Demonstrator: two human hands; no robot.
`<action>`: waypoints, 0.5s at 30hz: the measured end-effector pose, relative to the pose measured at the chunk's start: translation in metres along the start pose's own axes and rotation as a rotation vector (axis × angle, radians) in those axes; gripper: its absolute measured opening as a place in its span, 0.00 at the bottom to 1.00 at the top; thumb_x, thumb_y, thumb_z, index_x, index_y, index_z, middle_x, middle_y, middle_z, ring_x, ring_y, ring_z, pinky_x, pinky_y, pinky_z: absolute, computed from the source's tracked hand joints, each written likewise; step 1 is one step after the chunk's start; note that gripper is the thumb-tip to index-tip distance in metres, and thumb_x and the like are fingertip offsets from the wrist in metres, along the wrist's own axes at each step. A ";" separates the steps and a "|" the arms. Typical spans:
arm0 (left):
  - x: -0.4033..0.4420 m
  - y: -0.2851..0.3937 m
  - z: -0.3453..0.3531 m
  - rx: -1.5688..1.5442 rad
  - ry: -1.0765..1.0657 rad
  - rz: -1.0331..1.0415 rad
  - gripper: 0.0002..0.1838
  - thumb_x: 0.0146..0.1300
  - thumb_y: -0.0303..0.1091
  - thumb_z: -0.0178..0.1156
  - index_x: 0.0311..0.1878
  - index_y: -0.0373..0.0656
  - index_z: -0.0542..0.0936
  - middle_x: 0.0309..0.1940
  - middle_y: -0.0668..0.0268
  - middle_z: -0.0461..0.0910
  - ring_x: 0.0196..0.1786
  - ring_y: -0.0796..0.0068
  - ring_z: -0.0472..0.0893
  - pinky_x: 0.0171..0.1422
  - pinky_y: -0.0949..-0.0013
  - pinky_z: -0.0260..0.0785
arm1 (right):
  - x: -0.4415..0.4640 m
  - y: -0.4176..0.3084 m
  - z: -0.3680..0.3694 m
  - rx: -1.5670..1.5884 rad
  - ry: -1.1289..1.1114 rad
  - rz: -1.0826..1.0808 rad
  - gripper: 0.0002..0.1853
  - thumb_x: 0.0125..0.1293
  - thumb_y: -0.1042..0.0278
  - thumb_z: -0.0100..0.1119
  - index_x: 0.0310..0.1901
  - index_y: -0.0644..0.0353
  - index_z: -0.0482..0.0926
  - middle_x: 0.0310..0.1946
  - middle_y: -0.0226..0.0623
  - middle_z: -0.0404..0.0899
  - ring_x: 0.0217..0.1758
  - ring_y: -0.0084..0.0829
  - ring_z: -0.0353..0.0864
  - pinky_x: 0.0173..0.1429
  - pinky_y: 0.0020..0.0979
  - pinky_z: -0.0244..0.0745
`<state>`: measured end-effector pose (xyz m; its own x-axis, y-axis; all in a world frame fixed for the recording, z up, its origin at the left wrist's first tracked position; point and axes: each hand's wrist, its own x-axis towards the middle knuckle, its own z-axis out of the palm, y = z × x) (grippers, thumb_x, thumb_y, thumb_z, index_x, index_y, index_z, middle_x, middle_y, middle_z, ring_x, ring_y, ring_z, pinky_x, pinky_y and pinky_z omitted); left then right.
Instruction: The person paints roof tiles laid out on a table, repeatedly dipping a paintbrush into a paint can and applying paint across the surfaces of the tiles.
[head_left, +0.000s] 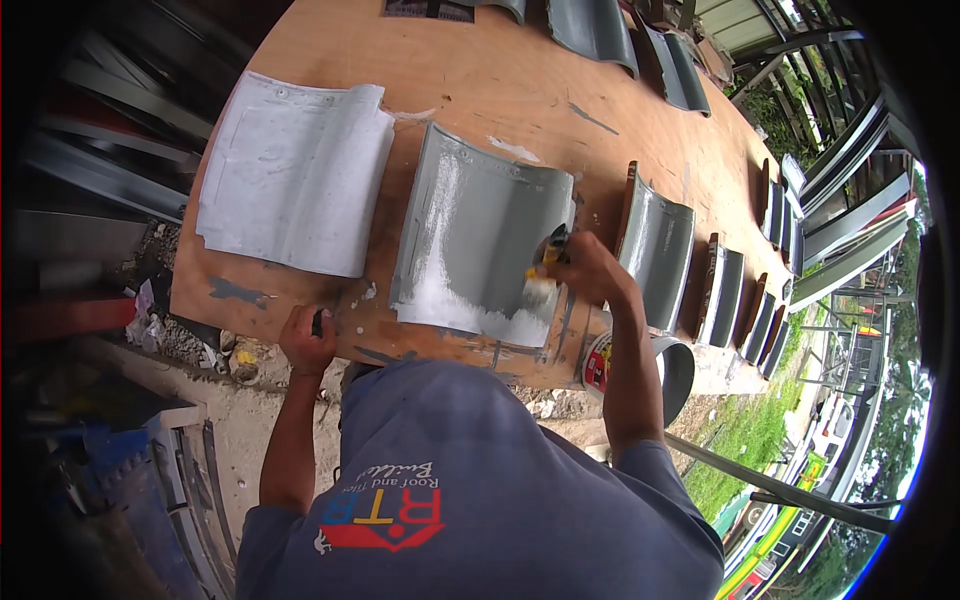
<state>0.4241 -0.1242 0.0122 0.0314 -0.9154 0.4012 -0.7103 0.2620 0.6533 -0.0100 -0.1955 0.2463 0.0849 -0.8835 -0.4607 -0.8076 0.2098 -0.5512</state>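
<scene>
My right hand [592,268] grips a paintbrush [548,258] over the lower right part of a grey curved roof tile [490,215]. White paint covers the tile's lower edge and runs in a streak up its left side; the middle is still grey. The brush's pale bristles point down at the surface. My left hand [308,340] is closed at the table's near edge, around a small dark thing I cannot make out. Up and to the left of that hand lies a roof tile coated white [292,180].
More grey tiles [657,250] line the right side of the wooden table [500,110], with others [592,35] along its far edge. A labelled paint bucket [597,362] stands at the near edge, partly behind my right forearm. Metal lengths [120,165] are stacked at left.
</scene>
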 end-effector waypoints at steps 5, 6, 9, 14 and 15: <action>0.001 0.002 0.001 0.026 0.024 0.019 0.06 0.62 0.28 0.67 0.41 0.41 0.82 0.30 0.57 0.79 0.30 0.51 0.81 0.33 0.54 0.73 | 0.052 0.041 -0.036 -0.026 0.315 0.001 0.14 0.64 0.67 0.73 0.46 0.67 0.87 0.35 0.49 0.87 0.36 0.33 0.85 0.47 0.39 0.80; 0.001 0.003 0.000 0.024 0.013 0.009 0.06 0.62 0.28 0.67 0.42 0.41 0.82 0.30 0.57 0.79 0.30 0.51 0.81 0.33 0.54 0.73 | 0.060 0.042 -0.043 -0.008 0.506 -0.106 0.12 0.65 0.66 0.72 0.44 0.67 0.87 0.34 0.50 0.87 0.35 0.37 0.87 0.46 0.41 0.80; 0.001 0.004 -0.001 0.035 0.001 0.000 0.06 0.62 0.28 0.67 0.42 0.41 0.82 0.31 0.57 0.80 0.31 0.51 0.82 0.34 0.54 0.74 | 0.071 0.043 -0.049 -0.092 0.821 -0.243 0.12 0.67 0.64 0.70 0.40 0.66 0.87 0.33 0.52 0.87 0.35 0.47 0.88 0.45 0.44 0.81; -0.001 0.002 0.001 0.028 0.033 0.004 0.07 0.62 0.29 0.67 0.43 0.42 0.82 0.32 0.57 0.80 0.31 0.50 0.82 0.35 0.54 0.75 | 0.075 0.042 -0.014 -0.362 0.893 -0.127 0.11 0.66 0.62 0.68 0.41 0.62 0.85 0.37 0.52 0.87 0.40 0.56 0.87 0.49 0.50 0.81; -0.001 0.002 0.002 0.036 0.034 0.013 0.08 0.62 0.29 0.67 0.43 0.42 0.82 0.32 0.58 0.81 0.32 0.50 0.83 0.35 0.54 0.76 | 0.066 0.031 -0.007 -0.378 0.881 -0.122 0.10 0.66 0.63 0.68 0.42 0.59 0.85 0.40 0.51 0.87 0.43 0.54 0.87 0.50 0.51 0.81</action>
<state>0.4216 -0.1229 0.0117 0.0455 -0.9007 0.4320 -0.7354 0.2625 0.6247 -0.0334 -0.2502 0.2033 -0.1634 -0.9199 0.3564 -0.9698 0.0834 -0.2291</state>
